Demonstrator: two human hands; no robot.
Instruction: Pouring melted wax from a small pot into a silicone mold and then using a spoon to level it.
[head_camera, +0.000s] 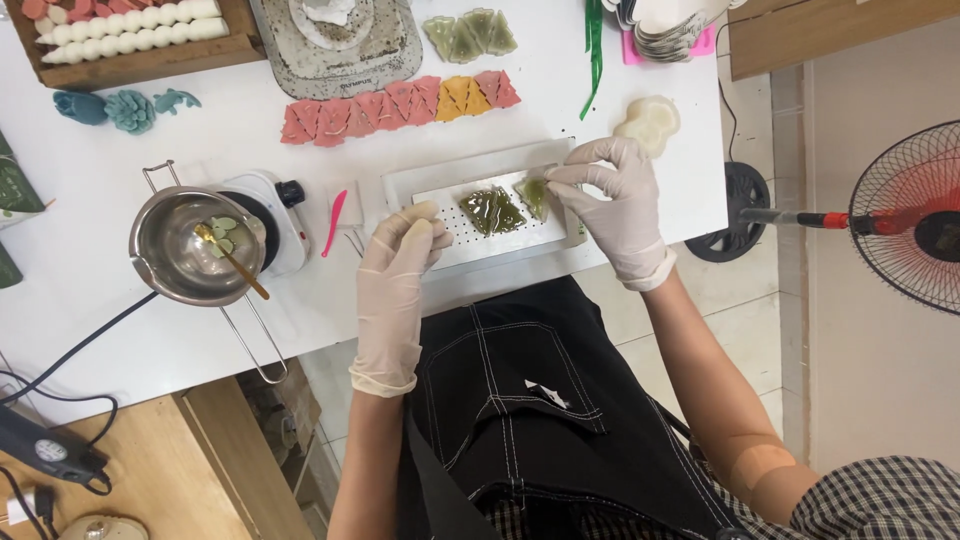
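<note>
Both my hands wear thin white gloves. My right hand (612, 195) pinches a green tree-shaped wax piece (534, 195) at the right end of a white perforated tray (455, 235). Two more green tree pieces (492, 210) lie in the tray's middle. My left hand (402, 250) rests on the tray's near left edge, fingers curled, with nothing visibly in it.
A steel melting pot (195, 245) with a gold spoon sits on a small white hotplate (275, 205). Farther back lie a row of pink and orange tree pieces (400, 105), green ones (470, 35), teal shapes (125, 108), a pink tool (334, 222), a white wax lump (650, 125). A fan (915, 215) stands on the right.
</note>
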